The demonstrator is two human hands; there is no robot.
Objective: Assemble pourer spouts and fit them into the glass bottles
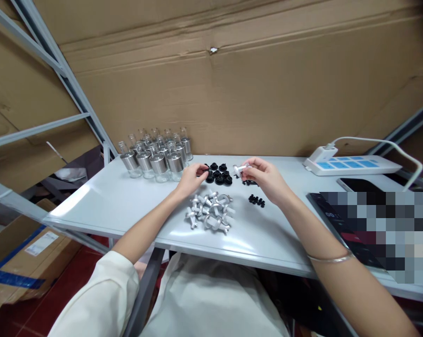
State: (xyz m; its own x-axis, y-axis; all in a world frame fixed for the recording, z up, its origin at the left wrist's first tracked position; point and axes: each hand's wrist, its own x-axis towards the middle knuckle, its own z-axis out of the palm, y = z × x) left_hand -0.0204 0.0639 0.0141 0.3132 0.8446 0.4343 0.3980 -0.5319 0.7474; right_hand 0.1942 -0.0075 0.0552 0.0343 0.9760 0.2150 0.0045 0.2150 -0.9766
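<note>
My left hand is at the left edge of a cluster of black round stoppers, thumb and fingers pinched on one black stopper. Held off the table in the fingertips of my right hand is a silver pourer spout with a round flange, lying sideways. Between my forearms lies a loose pile of similar silver and white pourer spouts. Several small black plugs rest below my right hand. More thin black pieces lie partly hidden under its fingers.
Several glass bottles with metal sleeves stand at the back left. A white power strip with a plugged-in charger and cable, a phone and a dark tablet-like screen occupy the right side. Cardboard walls the back edge.
</note>
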